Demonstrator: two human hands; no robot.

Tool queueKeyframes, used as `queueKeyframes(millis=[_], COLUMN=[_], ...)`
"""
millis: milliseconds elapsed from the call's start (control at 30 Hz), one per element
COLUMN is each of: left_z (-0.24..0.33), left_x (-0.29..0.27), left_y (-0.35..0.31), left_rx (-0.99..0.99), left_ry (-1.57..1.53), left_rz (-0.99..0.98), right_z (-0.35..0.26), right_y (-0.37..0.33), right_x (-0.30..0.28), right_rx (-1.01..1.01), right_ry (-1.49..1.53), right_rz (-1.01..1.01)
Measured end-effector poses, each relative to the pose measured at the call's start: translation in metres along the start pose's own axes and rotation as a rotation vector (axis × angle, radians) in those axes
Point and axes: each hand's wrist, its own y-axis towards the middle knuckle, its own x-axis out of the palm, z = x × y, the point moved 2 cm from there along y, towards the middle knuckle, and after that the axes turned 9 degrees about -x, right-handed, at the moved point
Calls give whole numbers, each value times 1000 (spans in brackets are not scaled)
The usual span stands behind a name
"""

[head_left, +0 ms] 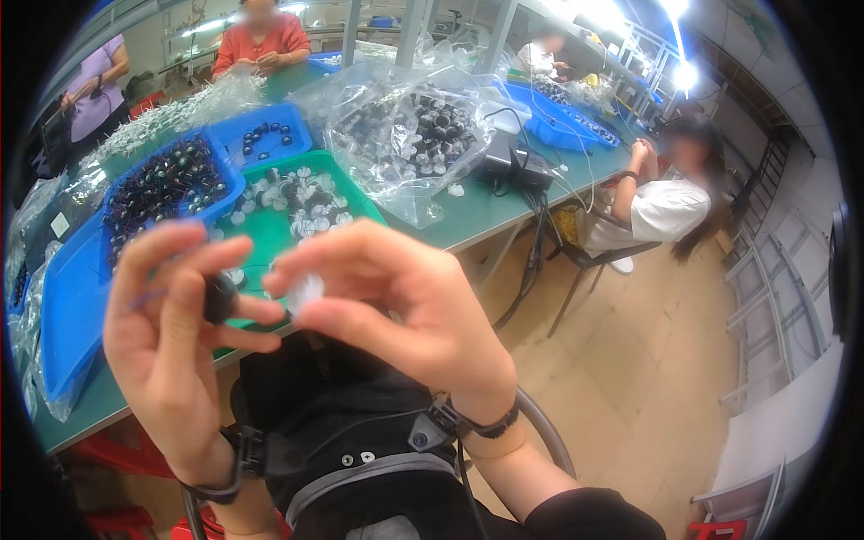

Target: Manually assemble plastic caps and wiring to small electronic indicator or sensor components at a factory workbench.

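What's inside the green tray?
The tray holds many small, pale pieces. Your left hand and right hand block much of its near side; anything behind them can't be seen.

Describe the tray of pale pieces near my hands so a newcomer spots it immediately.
Find the teal table, then the big clear bag on it. Nearer and left of that bag, beyond the right hand, sits a shallow tray of pale pieces. It is green; its neighbouring trays are blue.
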Motion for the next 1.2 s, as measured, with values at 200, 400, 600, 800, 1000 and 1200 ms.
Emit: queueKeyframes(millis=[200, 400, 600, 800, 1000, 1200], left_z=[-14, -24, -14, -24, -31, -30], left_x=[14, 24, 26, 13, 2, -1], left_y=[-35, -35, -44, -51, -42, -45], left_rx=[81, 155, -6, -145, 108, 162], left_ry=[215, 350, 225, 25, 445, 459], left_rz=[81, 15, -157, -86, -232, -214], right_z=[-5, -1, -3, -1, 6, 10], right_y=[-32, -39, -48, -68, -69, -69], right_x=[2, 2, -4, -5, -8, 0], right_rx=[6, -81, 76, 71, 47, 1], right_ry=[-6, -170, 147, 244, 232, 154], right_rz=[-112, -97, 21, 76, 199, 191])
